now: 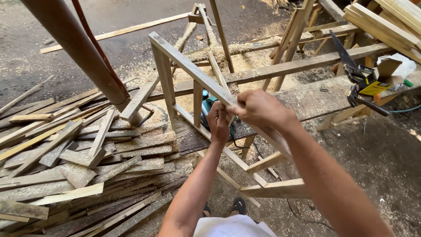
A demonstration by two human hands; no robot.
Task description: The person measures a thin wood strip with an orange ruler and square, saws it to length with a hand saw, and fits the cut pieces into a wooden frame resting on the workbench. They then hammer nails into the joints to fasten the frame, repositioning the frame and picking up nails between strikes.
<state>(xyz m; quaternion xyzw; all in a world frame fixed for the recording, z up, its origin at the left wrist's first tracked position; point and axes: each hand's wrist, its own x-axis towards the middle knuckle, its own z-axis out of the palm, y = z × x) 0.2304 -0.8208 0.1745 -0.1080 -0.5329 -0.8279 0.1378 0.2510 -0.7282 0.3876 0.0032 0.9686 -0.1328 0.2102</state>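
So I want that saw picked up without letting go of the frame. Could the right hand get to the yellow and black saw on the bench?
Probably yes. The right hand grips the wooden frame, and the saw lies on the bench to its right, with nothing between them; the hand would have to leave the frame.

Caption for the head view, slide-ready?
Both hands, left and right, grip a wooden frame beside stacked offcuts.
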